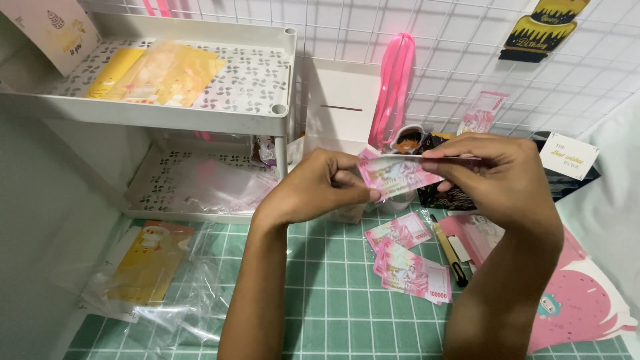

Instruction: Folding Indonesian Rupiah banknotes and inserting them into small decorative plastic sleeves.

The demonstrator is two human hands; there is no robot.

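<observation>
I've got one pink paper banknote [395,175] pinched between both grips, left hand [319,188] and right hand [497,175], above the bench's far edge. More pink paper banknotes [411,267] lie untouched on the green grid mat [333,293] below.

White tiered shelf [267,120], clear plastic sleeves [167,293], pink ribbon [393,80], perhaps a craft knife [450,257], green grid mat [333,293]

Pink banknotes [410,267] on a green, white-gridded mat [333,293]; yellow packets [157,73] on a white leaf-patterned shelf [257,83].
</observation>
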